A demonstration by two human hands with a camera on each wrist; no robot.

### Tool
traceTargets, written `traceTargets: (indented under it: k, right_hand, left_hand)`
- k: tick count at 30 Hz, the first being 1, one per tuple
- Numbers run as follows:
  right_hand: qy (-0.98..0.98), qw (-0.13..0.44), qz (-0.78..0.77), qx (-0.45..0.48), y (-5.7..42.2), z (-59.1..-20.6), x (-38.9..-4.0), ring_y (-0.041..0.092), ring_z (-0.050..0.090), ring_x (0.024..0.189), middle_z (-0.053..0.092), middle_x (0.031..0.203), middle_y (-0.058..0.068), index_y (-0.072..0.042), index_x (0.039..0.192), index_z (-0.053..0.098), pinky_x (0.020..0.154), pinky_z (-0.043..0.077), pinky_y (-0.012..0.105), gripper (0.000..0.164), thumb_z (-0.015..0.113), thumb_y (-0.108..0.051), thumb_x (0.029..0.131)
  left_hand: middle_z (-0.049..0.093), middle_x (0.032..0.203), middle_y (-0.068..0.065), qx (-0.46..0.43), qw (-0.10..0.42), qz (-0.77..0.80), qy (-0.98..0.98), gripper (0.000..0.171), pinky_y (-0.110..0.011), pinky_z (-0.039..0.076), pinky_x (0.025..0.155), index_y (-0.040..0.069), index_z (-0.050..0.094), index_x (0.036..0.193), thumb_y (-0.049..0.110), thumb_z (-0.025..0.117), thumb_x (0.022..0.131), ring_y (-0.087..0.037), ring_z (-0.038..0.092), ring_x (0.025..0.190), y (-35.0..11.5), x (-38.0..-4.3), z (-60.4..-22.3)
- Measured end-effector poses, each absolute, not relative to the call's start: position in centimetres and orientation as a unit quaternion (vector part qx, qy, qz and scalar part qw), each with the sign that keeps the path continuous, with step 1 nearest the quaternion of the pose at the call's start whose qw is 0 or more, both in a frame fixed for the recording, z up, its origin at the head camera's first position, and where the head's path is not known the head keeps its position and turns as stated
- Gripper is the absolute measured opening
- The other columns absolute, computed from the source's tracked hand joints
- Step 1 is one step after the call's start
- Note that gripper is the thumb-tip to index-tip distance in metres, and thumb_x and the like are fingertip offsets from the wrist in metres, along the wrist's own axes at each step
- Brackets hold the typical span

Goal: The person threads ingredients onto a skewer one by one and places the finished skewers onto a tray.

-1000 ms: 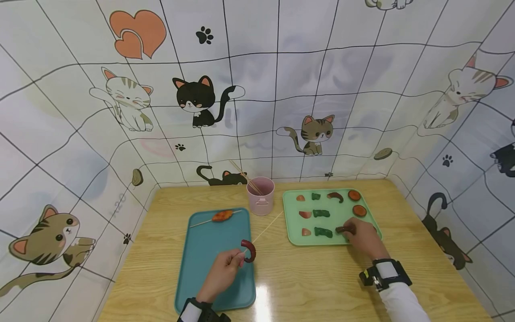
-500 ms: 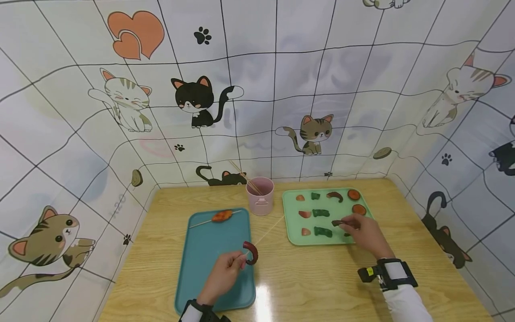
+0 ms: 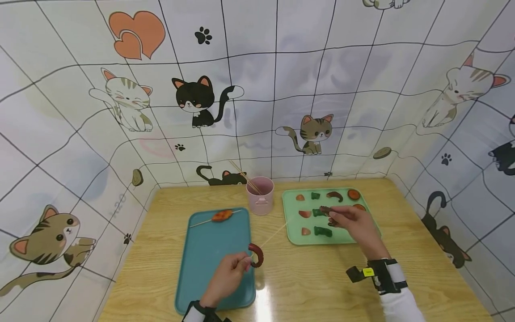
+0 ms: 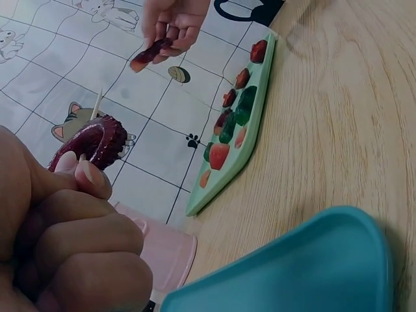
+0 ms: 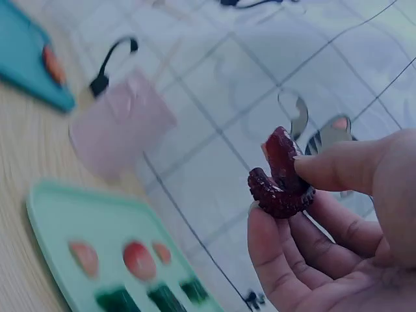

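Pinching a skewer (image 3: pixel 274 235) with one red curl (image 3: pixel 260 257) was the left hand (image 3: pixel 227 273); right hand (image 3: pixel 359 223) pinched a second curl (image 5: pixel 281 200), unthreaded. Blue tray (image 3: pixel 217 243) held one loaded skewer (image 3: pixel 221 216), seemingly finished; green tray (image 3: pixel 290 203), unskewered pieces (image 3: pixel 323 231).

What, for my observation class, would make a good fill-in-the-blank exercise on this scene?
A skewer bearing one curved piece is in the ____ hand.
Thin sticks lean in the ____ cup.
The tray under the loose pieces is light ____.
Exactly ____ loaded skewer lies on the blue tray.

Missing words: left; pink; green; one.
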State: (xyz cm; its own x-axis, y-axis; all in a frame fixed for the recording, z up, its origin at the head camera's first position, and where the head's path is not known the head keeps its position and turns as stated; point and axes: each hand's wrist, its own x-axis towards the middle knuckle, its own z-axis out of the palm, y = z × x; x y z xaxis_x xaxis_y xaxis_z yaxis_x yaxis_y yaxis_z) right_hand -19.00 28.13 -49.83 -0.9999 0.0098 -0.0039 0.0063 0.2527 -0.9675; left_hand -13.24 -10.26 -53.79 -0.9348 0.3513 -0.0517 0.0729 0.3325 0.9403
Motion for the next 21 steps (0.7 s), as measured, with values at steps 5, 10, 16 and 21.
traceTargets:
  k: [5, 10, 16, 21]
  right_hand:
    - [-0.737, -0.03, 0.675, -0.005, 26.3, -49.5, -18.8, 0.011, 0.071, 0.102, 0.064, 0.125, 0.004, 0.003, 0.135, 0.059, 0.092, 0.058, 0.027, 0.051, 0.068, -0.032, 0.1]
    - [-0.677, -0.07, 0.732, -0.022, 24.8, -49.7, -18.7, 0.01, 0.069, 0.103, 0.059, 0.129, 0.004, -0.001, 0.131, 0.063, 0.094, 0.057, 0.027, 0.041, 0.068, -0.029, 0.101]
    - [-0.615, -0.088, 0.784, -0.005, 23.3, -50.1, -18.5, 0.008, 0.069, 0.099, 0.07, 0.122, 0.001, -0.006, 0.118, 0.07, 0.094, 0.057, 0.026, 0.022, 0.065, -0.021, 0.102]
    - [-0.59, -0.091, 0.802, 0.005, 22.3, -50.3, -18.2, 0.012, 0.069, 0.097, 0.072, 0.116, 0.002, -0.005, 0.116, 0.07, 0.094, 0.058, 0.032, 0.02, 0.067, -0.018, 0.101]
  left_hand:
    - [0.034, 0.061, 0.002, 0.142, 0.127, 0.57, 0.799, 0.047, -0.022, 0.028, 0.055, -0.009, 0.057, 0.08, 0.031, 0.055, 0.106, -0.002, 0.029, 0.053, -9.9, -12.9, -53.3]
    - [0.032, 0.059, 0.003, 0.148, 0.136, 0.577, 0.792, 0.046, -0.023, 0.027, 0.054, -0.01, 0.057, 0.082, 0.028, 0.054, 0.107, -0.003, 0.028, 0.052, -9.5, -12.7, -53.1]
    - [0.032, 0.06, 0.002, 0.142, 0.14, 0.583, 0.787, 0.04, -0.023, 0.028, 0.054, -0.01, 0.057, 0.082, 0.022, 0.055, 0.107, -0.003, 0.027, 0.05, -9.0, -12.5, -52.9]
    - [0.033, 0.061, 0.001, 0.141, 0.139, 0.588, 0.784, 0.04, -0.023, 0.028, 0.052, -0.007, 0.057, 0.08, 0.023, 0.055, 0.107, -0.003, 0.026, 0.049, -8.8, -12.4, -53.0]
